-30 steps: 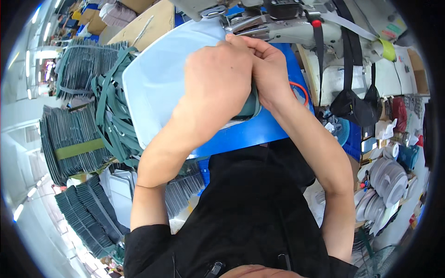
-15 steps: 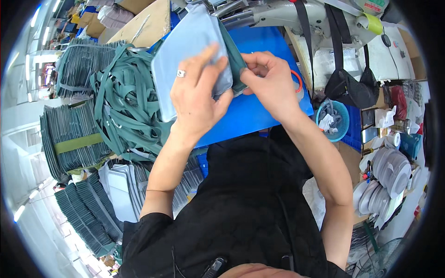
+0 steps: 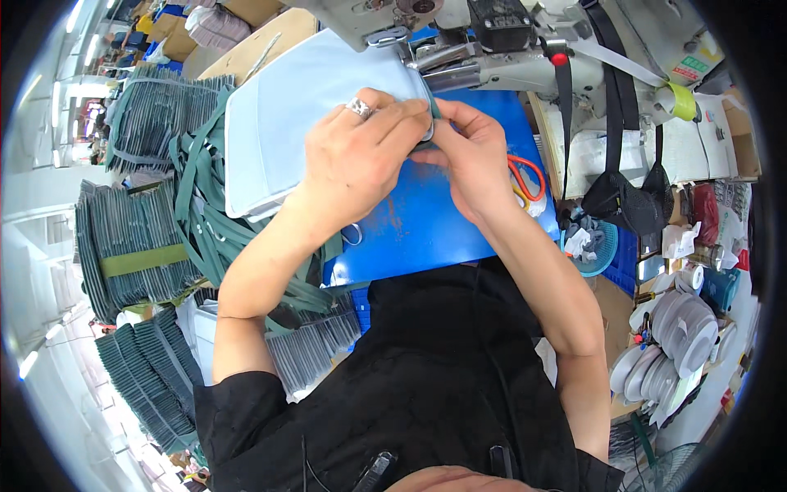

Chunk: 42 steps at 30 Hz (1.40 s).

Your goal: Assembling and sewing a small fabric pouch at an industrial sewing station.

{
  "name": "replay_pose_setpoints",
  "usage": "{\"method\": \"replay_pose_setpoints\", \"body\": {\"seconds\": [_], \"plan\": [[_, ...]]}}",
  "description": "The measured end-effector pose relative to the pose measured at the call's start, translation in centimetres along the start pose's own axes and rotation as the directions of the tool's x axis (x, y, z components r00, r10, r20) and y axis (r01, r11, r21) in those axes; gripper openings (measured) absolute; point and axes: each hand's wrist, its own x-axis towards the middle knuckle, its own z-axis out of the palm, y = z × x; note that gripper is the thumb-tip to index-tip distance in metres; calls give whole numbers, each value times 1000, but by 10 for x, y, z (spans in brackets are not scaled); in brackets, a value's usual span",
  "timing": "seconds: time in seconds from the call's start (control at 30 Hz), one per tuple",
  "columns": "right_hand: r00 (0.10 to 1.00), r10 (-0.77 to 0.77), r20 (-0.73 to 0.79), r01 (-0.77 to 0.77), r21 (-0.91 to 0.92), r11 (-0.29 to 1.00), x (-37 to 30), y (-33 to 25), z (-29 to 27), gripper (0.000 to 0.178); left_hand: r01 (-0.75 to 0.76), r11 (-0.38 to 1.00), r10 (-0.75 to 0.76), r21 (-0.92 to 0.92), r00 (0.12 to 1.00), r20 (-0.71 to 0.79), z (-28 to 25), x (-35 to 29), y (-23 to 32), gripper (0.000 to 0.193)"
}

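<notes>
A light blue, round-cornered fabric panel (image 3: 275, 111) lies beneath the sewing machine (image 3: 504, 70), its upper right edge at the machine's metal guide. My left hand (image 3: 361, 156) rests over the panel's right corner, its ringed fingers bent and closed on the edge. Close beside it, my right hand (image 3: 477, 160) pinches a dark green fabric strip (image 3: 435, 108) that runs along that edge. The fingertips of both hands nearly meet, and the thumb of my left hand is hidden.
Loose green strips (image 3: 209, 221) hang at the left, near bundled stacks of green panels (image 3: 135, 230). Red-orange-handled scissors (image 3: 537, 176) lie on the blue work surface (image 3: 402, 234). A turquoise basket (image 3: 605, 250) of scraps and black straps (image 3: 613, 148) are at the right.
The panel has swung down flat and to the left under the machine, showing more of its face. My left hand has moved right onto the corner; my right hand still pinches the strip.
</notes>
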Motion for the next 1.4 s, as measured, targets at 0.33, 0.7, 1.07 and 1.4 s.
{"method": "replay_pose_setpoints", "body": {"seconds": [0.33,0.7,1.07,1.4], "plan": [[988,26,-149,-12,95,995,33,1,19,24,-9,1000,7,23,996,91,-2,13,-39,29],[976,-50,-214,-1,-233,972,26,-8,29,31,119,986,-161,117,858,488,-42,-1,-47,62],[998,-1,-69,-26,-391,920,20,-19,8,33,-4,985,98,-175,840,534,-58,29,-66,51],[991,39,-129,-61,-166,984,29,-14,13,23,-94,995,85,-22,747,659,-66,65,-46,42]]}}
